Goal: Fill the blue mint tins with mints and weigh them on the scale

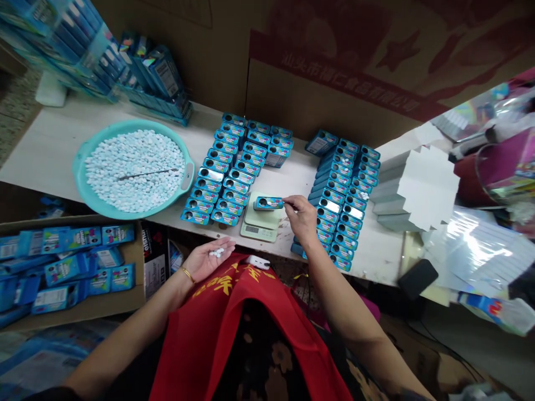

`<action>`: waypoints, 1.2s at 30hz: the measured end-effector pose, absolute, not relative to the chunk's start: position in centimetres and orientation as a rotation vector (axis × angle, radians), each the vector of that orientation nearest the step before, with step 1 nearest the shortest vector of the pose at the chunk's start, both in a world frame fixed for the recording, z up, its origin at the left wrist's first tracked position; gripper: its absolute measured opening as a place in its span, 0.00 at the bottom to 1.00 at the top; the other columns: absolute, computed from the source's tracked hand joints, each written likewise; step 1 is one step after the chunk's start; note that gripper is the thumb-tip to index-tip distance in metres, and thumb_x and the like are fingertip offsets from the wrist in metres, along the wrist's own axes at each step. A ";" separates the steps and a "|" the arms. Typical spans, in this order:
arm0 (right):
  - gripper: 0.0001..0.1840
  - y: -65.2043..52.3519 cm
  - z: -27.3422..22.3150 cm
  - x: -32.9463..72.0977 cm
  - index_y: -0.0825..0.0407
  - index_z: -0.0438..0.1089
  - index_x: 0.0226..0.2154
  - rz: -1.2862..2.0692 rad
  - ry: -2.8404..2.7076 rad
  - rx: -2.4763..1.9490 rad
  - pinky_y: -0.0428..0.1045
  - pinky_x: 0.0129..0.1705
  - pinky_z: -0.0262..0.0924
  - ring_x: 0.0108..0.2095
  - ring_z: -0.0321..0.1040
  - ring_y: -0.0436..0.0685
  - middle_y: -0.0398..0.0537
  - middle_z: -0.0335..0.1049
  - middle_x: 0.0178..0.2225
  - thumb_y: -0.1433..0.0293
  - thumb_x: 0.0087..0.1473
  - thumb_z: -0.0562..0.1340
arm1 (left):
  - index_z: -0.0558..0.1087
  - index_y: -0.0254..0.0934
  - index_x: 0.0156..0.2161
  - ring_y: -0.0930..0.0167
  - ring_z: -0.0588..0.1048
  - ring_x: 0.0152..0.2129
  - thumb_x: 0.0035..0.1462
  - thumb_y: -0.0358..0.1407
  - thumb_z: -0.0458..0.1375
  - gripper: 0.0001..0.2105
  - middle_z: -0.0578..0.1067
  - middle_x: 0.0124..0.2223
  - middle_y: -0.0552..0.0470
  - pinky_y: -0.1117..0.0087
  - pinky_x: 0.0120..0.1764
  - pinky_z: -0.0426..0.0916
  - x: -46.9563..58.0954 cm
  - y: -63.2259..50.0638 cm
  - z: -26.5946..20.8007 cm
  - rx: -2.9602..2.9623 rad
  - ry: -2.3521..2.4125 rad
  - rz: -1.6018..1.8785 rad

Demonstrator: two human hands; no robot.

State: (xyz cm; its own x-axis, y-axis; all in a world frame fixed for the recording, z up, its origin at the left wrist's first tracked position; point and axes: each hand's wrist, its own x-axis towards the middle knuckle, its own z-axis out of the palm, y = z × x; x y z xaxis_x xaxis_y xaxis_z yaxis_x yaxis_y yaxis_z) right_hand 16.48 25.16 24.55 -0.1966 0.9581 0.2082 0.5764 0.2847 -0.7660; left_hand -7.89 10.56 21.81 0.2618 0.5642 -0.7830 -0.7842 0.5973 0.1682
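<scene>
My left hand [209, 260] is palm up in front of the table edge, fingers stretched out, with a few small white and pale blue tablets [217, 252] on it. A small blue box [268, 203] with a round dark hole in its top is on a pale green kitchen scale [259, 225]. At that box's right end, my right hand [301, 218] has its thumb and forefinger pinched together. Left of the scale stand rows of the same blue boxes [225, 197]; more rows [334, 206] are to its right, some with tablets on top.
A turquoise basin [79, 178] full of tablets, with a thin dark stick on them, sits on the left of the table. Below is a carton [140, 278] of blue packs. White folded card [426, 189] and a black object [418, 278] lie right. A large cardboard box [292, 100] stands behind.
</scene>
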 end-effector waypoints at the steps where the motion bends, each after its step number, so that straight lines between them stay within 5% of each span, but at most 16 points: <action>1: 0.09 25.1 24.7 16.5 0.51 0.71 0.30 0.722 -1.849 -1.377 0.48 0.34 0.62 0.32 0.66 0.51 0.45 0.69 0.30 0.75 0.47 0.56 | 0.67 0.23 0.44 0.64 0.69 0.45 0.47 0.21 0.50 0.16 0.72 0.44 0.36 0.68 0.46 0.65 -7.9 10.5 21.8 -0.280 0.926 0.926; 11: 0.08 20.8 27.8 13.2 0.48 0.70 0.35 1.133 -1.952 -1.123 0.48 0.37 0.62 0.36 0.66 0.51 0.45 0.70 0.36 0.68 0.50 0.58 | 0.70 0.24 0.39 0.64 0.73 0.37 0.55 0.36 0.49 0.15 0.73 0.38 0.36 0.68 0.36 0.69 -5.6 12.5 22.5 -0.288 0.826 0.842; 17: 0.10 23.8 25.5 14.7 0.50 0.69 0.37 0.645 -2.153 -1.442 0.53 0.41 0.58 0.38 0.61 0.56 0.49 0.67 0.35 0.66 0.52 0.56 | 0.69 0.27 0.28 0.78 0.68 0.18 0.53 0.32 0.52 0.09 0.70 0.25 0.46 0.82 0.15 0.57 -5.1 12.7 22.5 -0.257 0.913 0.757; 30: 0.07 25.6 24.4 13.9 0.52 0.70 0.31 0.577 -2.368 -1.441 0.53 0.40 0.55 0.35 0.59 0.57 0.50 0.66 0.31 0.69 0.51 0.57 | 0.70 0.27 0.30 0.76 0.68 0.19 0.54 0.31 0.51 0.09 0.71 0.26 0.45 0.80 0.16 0.59 -5.5 12.3 22.2 -0.290 0.984 0.800; 36: 0.14 24.4 27.1 14.7 0.48 0.66 0.42 0.947 -2.201 -1.143 0.49 0.39 0.59 0.34 0.62 0.52 0.46 0.66 0.35 0.65 0.51 0.57 | 0.70 0.27 0.33 0.75 0.69 0.21 0.55 0.37 0.50 0.13 0.71 0.28 0.44 0.79 0.18 0.61 -4.7 14.6 22.8 -0.297 0.867 0.816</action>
State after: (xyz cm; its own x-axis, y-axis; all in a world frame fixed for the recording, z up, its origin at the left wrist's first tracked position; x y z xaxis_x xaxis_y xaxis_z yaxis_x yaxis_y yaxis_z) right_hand 14.67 24.37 27.13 -0.5347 0.8392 0.0985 0.5054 0.4111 -0.7587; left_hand -4.74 14.63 22.83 0.3759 0.5130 -0.7717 -0.7395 0.6679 0.0838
